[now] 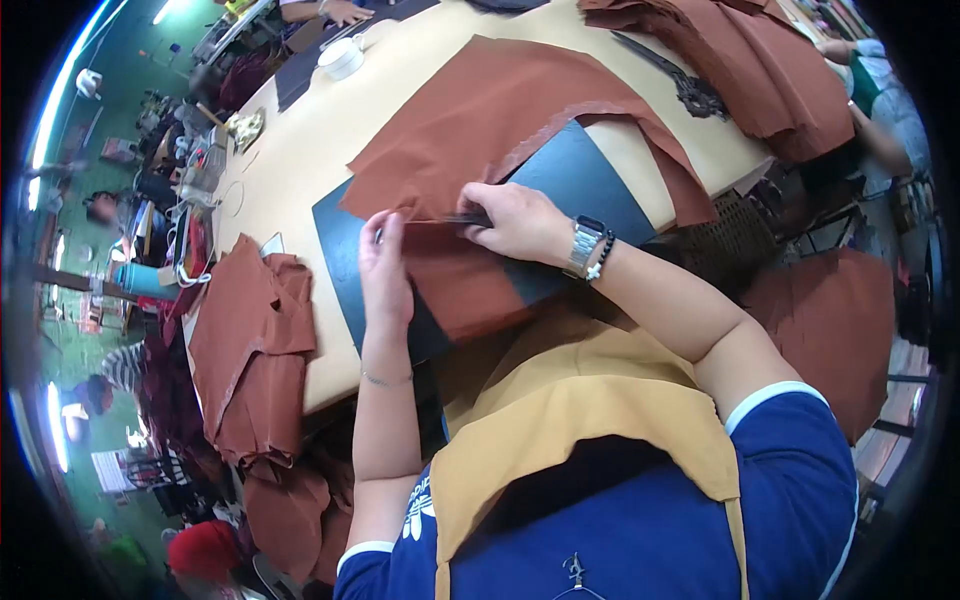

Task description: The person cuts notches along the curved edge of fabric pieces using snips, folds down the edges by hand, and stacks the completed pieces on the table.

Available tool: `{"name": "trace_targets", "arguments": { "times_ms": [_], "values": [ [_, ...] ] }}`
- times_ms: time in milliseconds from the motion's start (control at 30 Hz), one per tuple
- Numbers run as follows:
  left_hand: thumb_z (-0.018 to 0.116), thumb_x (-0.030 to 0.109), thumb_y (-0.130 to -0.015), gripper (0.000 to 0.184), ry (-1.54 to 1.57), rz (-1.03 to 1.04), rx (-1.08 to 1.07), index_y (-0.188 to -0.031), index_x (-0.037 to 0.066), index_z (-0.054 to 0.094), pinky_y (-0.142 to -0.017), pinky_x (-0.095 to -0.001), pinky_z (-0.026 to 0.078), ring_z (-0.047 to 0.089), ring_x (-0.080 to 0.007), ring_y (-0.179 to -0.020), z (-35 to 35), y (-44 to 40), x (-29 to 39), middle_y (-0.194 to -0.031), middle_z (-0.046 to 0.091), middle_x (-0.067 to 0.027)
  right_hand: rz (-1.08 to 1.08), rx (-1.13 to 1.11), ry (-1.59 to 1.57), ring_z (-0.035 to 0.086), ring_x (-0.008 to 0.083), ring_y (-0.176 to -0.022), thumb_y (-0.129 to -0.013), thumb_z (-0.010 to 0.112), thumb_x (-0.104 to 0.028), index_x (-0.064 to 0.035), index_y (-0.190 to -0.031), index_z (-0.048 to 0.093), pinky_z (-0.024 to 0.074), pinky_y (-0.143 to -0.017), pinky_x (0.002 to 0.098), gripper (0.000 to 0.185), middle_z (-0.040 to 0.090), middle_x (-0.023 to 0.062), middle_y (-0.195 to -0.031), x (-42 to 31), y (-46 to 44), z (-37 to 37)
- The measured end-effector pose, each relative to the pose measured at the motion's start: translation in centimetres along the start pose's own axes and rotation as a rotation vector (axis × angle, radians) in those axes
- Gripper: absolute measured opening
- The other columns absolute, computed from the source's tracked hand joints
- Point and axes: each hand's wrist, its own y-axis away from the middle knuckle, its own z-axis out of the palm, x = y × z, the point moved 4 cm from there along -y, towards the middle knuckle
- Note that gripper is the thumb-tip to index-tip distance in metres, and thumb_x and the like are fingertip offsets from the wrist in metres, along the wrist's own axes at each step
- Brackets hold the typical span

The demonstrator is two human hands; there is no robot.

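Note:
A rust-brown cloth piece (455, 120) lies over a dark blue board (600, 185) on the table, and part of it hangs toward my apron. My left hand (385, 270) pinches the cloth's edge between thumb and fingers, with a small shiny bit by the fingertips. To its right, my right hand (520, 220) is closed around a small dark tool (468, 218), its tip pointing left along the cloth edge. The tool is blurred and partly hidden by my fingers, so its exact kind does not show.
Brown cloth piles lie on the table (290, 170) at the left (255, 340) and far right (740, 70). Large dark scissors (680, 80) rest near the right pile. A white cup (341, 58) stands farther back. Another person's hand (345, 12) shows at the far edge.

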Motion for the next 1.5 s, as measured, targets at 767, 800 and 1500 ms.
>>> {"name": "trace_targets", "arguments": {
  "times_ms": [767, 800, 1500],
  "values": [
    [0.073, 0.044, -0.084, 0.058, 0.298, -0.196, -0.178, -0.124, 0.006, 0.055, -0.074, -0.0324, 0.060, 0.066, -0.0210, -0.099, -2.7, -2.1, -2.4, -0.113, 0.065, -0.0091, 0.583, -0.434, -0.967, 0.037, 0.0033, -0.053, -0.101, 0.047, -0.043, -0.0073, -0.113, 0.054, 0.0315, -0.043, 0.0174, 0.039, 0.044, -0.0042, -0.071, 0.7, 0.8, 0.7],
    [0.074, 0.042, -0.084, 0.059, 0.274, -0.176, -0.178, -0.126, 0.007, 0.053, -0.072, -0.0325, 0.060, 0.066, -0.0213, -0.100, -2.4, -1.7, -2.1, -0.115, 0.064, -0.0090, 0.604, -0.446, -1.024, 0.037, 0.0030, -0.053, -0.101, 0.047, -0.043, -0.0071, -0.115, 0.054, 0.0307, -0.042, 0.0168, 0.039, 0.043, -0.0044, -0.070, 0.6, 0.7, 0.8],
    [0.051, 0.033, -0.101, 0.031, 0.552, -0.375, -0.231, -0.122, 0.011, 0.057, -0.062, -0.0326, 0.060, 0.068, -0.0167, -0.090, -3.2, -2.9, -1.7, -0.110, 0.068, -0.0050, 0.673, -0.472, -1.502, 0.034, 0.0011, -0.052, -0.101, 0.047, -0.043, -0.0086, -0.114, 0.055, 0.0288, -0.038, 0.0124, 0.038, 0.042, -0.0067, -0.069, 1.2, -0.6, 3.6]
  ]
}}
